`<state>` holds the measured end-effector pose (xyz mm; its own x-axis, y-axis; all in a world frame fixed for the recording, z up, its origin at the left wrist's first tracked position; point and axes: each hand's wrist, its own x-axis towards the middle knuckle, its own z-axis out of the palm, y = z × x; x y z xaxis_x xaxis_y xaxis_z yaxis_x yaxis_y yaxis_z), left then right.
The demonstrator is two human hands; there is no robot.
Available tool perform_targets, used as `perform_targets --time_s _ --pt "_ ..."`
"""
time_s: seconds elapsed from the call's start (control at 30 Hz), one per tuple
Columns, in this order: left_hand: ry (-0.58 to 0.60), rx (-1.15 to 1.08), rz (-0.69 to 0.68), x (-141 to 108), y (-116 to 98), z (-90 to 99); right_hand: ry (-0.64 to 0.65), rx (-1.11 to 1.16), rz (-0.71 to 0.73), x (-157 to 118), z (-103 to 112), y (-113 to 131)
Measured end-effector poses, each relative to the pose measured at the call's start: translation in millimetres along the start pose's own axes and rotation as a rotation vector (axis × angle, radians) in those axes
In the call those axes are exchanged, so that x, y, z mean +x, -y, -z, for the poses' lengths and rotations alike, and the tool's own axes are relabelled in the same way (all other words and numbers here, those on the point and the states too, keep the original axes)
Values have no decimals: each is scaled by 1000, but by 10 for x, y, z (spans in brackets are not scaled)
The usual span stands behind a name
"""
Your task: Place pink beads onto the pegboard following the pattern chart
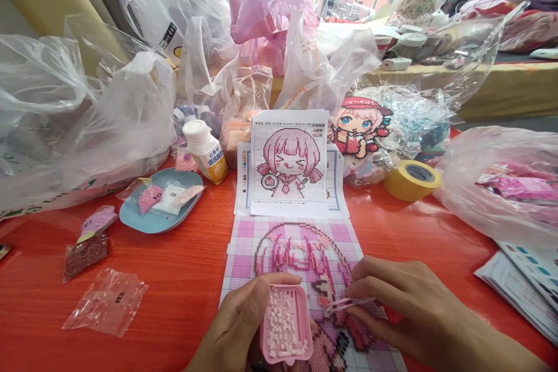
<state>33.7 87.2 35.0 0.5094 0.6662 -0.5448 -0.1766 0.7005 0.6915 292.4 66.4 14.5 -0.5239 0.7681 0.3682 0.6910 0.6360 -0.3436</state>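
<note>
My left hand (242,317) grips a small pink tray (302,317) at the bottom middle, with many tiny white beads (282,322) inside. Between the fingers of my right hand (396,296) is a pair of pink tweezers (346,304), its tips low over the bead picture. That bead picture (300,253) lies on a pink-and-white checked pegboard (242,238), with a dark outline and pink hair formed from beads. The tray and both hands cover part of it. Behind the board a printed pattern sheet (290,163) stands propped up, showing a pink-haired character.
On the left, a blue plate (161,222) bears small bead bags, and a clear bag (108,302) lies nearer. A white bottle (204,151) stands by the pattern. Yellow tape (412,180), a finished bead figure (360,128) and papers (518,290) are at right. Plastic bags (300,64) line the back.
</note>
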Motion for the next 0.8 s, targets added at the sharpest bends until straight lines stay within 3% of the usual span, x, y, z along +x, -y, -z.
perform_targets --time_s 0.3,0.8 --pt "41 64 31 11 -8 28 3 1 -20 12 20 13" --pt "84 39 35 21 -5 33 -97 4 -14 63 101 43"
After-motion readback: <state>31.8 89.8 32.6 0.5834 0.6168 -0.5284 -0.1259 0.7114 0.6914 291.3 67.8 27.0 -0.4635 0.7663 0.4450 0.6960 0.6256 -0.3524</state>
